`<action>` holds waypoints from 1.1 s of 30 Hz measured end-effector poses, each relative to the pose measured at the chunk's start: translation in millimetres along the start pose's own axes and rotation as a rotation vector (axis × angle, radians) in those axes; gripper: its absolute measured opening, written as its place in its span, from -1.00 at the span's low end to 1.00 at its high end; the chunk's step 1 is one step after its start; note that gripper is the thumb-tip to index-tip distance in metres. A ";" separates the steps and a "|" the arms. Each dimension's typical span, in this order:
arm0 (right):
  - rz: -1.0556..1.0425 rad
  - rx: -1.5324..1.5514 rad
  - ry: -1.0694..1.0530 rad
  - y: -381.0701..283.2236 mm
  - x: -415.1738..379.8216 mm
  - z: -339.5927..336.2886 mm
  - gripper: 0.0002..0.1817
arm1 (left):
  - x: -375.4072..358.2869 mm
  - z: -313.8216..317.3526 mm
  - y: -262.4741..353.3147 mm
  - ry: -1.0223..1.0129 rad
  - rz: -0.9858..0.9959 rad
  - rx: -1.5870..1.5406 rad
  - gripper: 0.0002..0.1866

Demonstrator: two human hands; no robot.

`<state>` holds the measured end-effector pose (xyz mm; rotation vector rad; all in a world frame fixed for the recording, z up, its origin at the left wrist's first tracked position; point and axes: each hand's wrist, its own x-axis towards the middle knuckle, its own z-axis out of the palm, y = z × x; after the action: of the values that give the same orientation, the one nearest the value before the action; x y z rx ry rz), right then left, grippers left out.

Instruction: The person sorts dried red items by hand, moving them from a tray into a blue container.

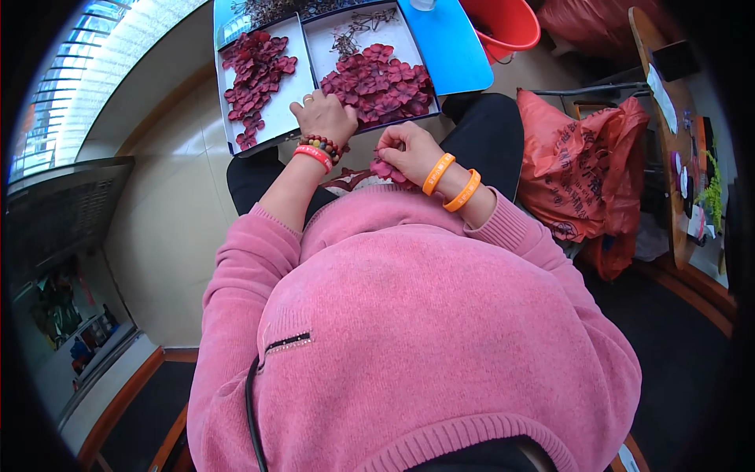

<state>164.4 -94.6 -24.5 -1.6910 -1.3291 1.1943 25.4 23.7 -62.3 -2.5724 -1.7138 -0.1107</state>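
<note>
Cream tile floor (169,197) under white tray (277,110), blue stool (452,47)

Dark red fabric petals (381,82): matt, cloth-like. White shallow tray (277,110): smooth, matt card. Orange wristbands (451,181): glossy rubbery plastic. Pink sweater (409,315): fuzzy knit.

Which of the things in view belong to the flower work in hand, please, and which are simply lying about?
In use:
- dark red fabric petals in the white tray
- petal piece in the right hand
- left hand on the tray
- thin brown stems

Lying about:
- red plastic bucket
- orange plastic bag
- wooden side table
</note>
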 end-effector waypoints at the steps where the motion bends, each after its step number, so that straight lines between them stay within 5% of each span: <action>1: -0.034 -0.052 0.021 0.6 -0.8 0.1 -0.89 | 2.8 7.3 -3.4 0.034 -0.016 -0.035 -0.67; 5: -0.064 -0.139 -0.001 -0.2 -0.7 -4.4 -0.88 | 3.2 10.2 -17.5 0.089 -0.283 -0.601 -0.79; 8: -0.034 0.031 -0.046 -20.1 3.4 -2.7 -0.89 | -12.2 -17.7 -24.0 -0.130 -0.542 -1.704 -0.87; 12: -0.074 0.306 -0.040 -28.8 10.6 1.6 -0.89 | -28.5 -42.9 -20.5 -0.183 -0.496 -1.954 -0.89; 23: -0.308 0.202 0.210 -47.0 10.0 0.3 -0.91 | -56.8 -66.1 -2.2 -0.189 -0.380 -2.076 -0.87; 33: -0.341 0.128 0.278 -47.4 7.4 1.7 -0.93 | -55.2 -74.7 1.2 -0.129 -0.226 -1.818 -0.89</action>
<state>146.6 -75.3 15.6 -1.4105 -1.2746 0.7988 2.8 -33.5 7.4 -2.9487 -2.4443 -2.5834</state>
